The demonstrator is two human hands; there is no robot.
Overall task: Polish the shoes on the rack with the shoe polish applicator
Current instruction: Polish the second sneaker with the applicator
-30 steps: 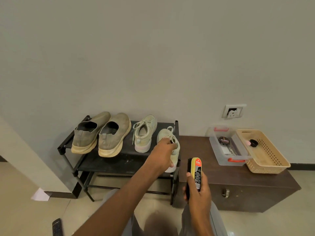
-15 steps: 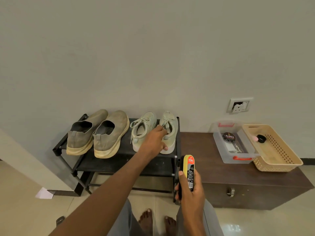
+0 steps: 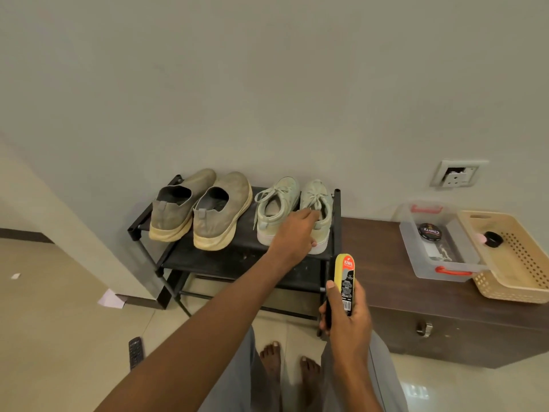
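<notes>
A black two-tier shoe rack is seen against a plain wall, with four shoes on its top shelf, heels toward the camera. At the left stands a pair of grey-brown slip-on shoes with thick cream soles; the uppers appear dull and scuffed. At the right stands a pair of pale green lace-up sneakers: the left sneaker, with its laces loose and trailing over the side, and the right sneaker, set at the rack's right end.

The left hand is laid on the heel of the right sneaker, the fingers curled over its collar and the thumb against the rear of the sole; the shoe rests on the shelf.

The shoe polish applicator is held upright in the right hand, below and in front of the rack's right corner, clear of the shoes. Its body is yellow with an orange-red top panel marked KIWI and a black label with a barcode. The fingers are wrapped closed around its lower half.

On a dark wooden cabinet beside the rack, a clear plastic box with red handles contains a round black polish tin. A beige perforated basket touches its right side.
</notes>
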